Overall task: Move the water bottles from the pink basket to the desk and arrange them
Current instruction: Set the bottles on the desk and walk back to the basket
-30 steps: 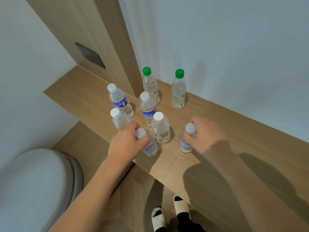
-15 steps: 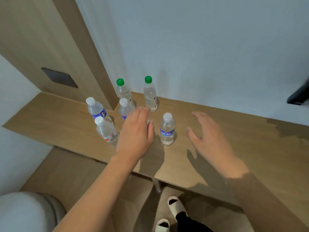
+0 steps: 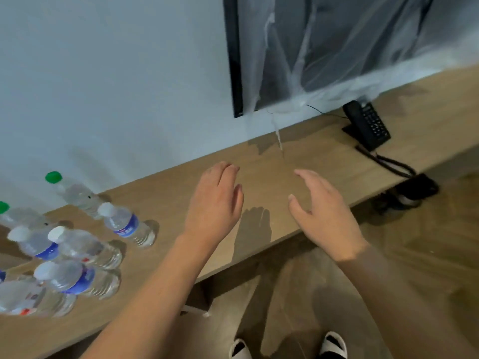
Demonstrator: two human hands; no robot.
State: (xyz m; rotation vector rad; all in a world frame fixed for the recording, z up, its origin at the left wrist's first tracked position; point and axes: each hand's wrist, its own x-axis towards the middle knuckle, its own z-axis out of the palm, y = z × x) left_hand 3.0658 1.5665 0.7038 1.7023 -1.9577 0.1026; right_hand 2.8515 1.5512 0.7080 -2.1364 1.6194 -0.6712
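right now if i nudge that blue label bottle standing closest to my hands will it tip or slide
The blue label bottle is tall on a narrow base, so a push near its white cap would probably tip it; a low push more likely slides it on the smooth desk. It looks full, so fairly heavy. Once down, its round body would likely roll.

A pale, plain wall (image 3: pixel 116 86) runs behind a long wooden counter (image 3: pixel 298 161) with a light grain. Mounted on the wall, a black-framed screen (image 3: pixel 337 47) is draped in thin clear plastic sheeting that hangs down to the counter. Just below its lower right corner a black corded telephone (image 3: pixel 368 124) sits tilted on its stand, its coiled cord (image 3: pixel 388 161) trailing over the front edge. The floor (image 3: pixel 427 255) below is wood-toned. Soft shadows fall on the counter.
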